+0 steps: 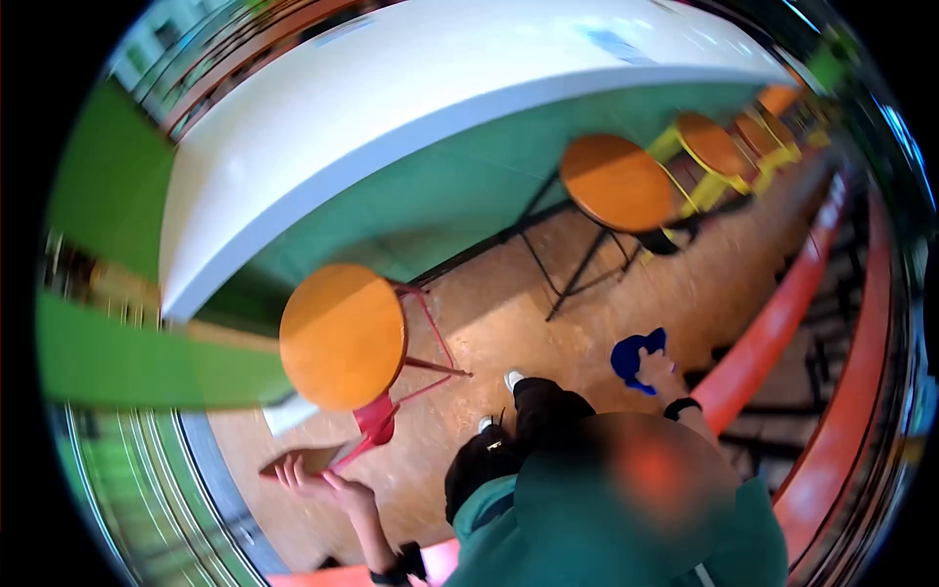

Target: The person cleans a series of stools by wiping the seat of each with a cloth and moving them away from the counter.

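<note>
My right hand (658, 374) is closed around a dark blue cloth-like thing (638, 356), holding it out over the floor on the right. Fingers of my left hand (318, 486) are a little apart at the lower left, with the thumb away from them. They overlap the near edge of a flat brown piece with a red side (311, 458), close to a stool with a round orange-brown seat (342, 336) and red legs. Both wrists wear black bands.
A long white counter (411, 93) with a green front curves across the far side. Another round-seated stool (616, 182) with dark legs stands against it, and yellow-framed stools (712, 145) line up beyond. A red rail or bench edge (773, 323) runs along the right.
</note>
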Tool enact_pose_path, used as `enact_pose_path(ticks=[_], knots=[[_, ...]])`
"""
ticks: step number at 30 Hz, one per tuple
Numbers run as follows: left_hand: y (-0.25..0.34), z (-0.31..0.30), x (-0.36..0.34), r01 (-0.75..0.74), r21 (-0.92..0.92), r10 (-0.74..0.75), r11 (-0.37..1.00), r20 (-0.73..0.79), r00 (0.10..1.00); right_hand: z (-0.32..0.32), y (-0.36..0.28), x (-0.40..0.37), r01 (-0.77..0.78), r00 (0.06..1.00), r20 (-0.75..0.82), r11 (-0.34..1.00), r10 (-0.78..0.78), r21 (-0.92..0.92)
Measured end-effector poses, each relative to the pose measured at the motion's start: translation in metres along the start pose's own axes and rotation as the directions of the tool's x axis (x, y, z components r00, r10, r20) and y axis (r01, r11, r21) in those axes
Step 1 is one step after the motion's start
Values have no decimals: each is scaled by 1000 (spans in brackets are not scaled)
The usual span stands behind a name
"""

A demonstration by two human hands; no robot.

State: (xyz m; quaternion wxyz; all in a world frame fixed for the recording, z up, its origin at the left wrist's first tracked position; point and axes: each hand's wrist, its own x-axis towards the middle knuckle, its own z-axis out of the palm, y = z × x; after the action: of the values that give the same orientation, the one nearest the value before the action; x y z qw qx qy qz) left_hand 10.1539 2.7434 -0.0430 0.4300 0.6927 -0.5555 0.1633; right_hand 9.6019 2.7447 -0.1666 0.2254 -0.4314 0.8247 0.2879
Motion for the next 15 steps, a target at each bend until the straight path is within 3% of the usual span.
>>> enact_pose_path(ticks=[1,2,3,4,5,7,9,10,11,13,14,15], knots=[[20,-16,10,-24,-5,24,1000,59,998,8,21,-22,-42,998,38,999,41,18],[21,-27,5,167,-123,-154,978,109,982,26,47,-32,-77,994,83,992,69,97],[34,-35,9,211,-253,-198,944,76,977,41,71,-46,-37,998,65,983,25,181],[31,-47,15,93,-53,-89,994,79,993,40,86,-74,-69,993,110,958,40,278],[43,-58,22,120,-106,-105,987,140,985,35,99,-106,-94,987,155,930,41,356],[76,-69,31,48,-272,12,961,214,977,73,121,-125,-80,995,94,885,41,459],[93,-74,39,111,-466,131,878,455,881,111,139,-117,-22,1000,-1,837,27,547],[98,-65,42,-92,-532,376,842,454,808,108,137,-130,10,999,-47,809,21,588],[113,-57,39,118,-646,384,754,580,719,104,138,-145,19,997,-72,796,31,605],[153,-46,44,-106,-591,579,800,712,397,77,127,-178,51,990,-131,747,49,663],[163,-40,42,-368,-614,700,699,692,176,84,126,-179,75,984,-166,707,61,703],[172,-34,41,-586,-630,741,510,668,-72,65,119,-198,86,983,-169,626,76,775]])
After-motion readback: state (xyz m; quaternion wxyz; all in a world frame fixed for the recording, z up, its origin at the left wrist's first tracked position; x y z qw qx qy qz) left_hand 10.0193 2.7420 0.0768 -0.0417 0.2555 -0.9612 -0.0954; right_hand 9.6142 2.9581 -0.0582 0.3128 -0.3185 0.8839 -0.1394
